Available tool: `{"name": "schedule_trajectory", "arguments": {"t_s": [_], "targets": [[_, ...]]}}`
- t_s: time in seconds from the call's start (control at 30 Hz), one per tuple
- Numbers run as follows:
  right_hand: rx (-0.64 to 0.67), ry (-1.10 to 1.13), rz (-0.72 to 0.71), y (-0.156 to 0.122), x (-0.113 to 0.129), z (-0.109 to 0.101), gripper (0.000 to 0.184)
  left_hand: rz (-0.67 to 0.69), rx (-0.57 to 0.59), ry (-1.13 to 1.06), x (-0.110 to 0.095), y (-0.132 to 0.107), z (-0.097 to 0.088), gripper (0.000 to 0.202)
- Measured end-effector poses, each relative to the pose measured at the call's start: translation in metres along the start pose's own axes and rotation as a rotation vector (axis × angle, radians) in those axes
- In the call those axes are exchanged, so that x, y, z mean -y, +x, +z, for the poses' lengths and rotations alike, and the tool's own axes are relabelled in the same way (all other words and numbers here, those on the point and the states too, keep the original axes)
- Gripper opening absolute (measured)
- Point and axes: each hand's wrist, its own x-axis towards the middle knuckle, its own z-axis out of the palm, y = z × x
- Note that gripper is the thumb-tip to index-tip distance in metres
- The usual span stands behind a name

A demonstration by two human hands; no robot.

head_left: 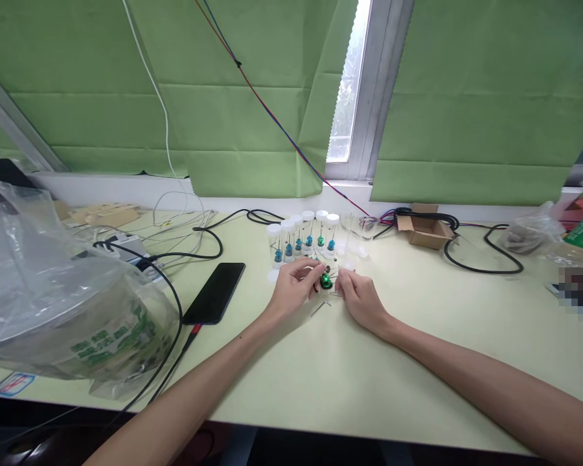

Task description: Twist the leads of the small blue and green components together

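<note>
At the middle of the desk (447,375), I have the small green piece (326,281) between both hands, pinched at its left side by the left hand (294,285). The right hand (362,294) is curled just beside it; I can't tell what its bunched fingertips grasp. A bent metal rod (319,310) lies nearer; capped vials (308,228) stand beyond.

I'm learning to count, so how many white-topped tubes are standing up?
6, curving beyond the left hand: four tubes with blue pieces, then one with green, then another with blue. More may be hidden.
</note>
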Motion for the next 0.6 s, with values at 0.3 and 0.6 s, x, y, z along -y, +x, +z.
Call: {"name": "schedule_trajectory", "arguments": {"t_s": [0.3,0.6], "targets": [[-0.099,0.055,0.027,-0.0029,0.0049,-0.0023,0.031,0.172,0.020,0.425,0.0029,-0.0029,0.0014,0.022],[-0.061,-0.013,-0.076,-0.0033,0.0060,-0.0007,0.026,0.206,0.095,0.460,-0.0005,-0.0073,0.0044,0.022]]}}
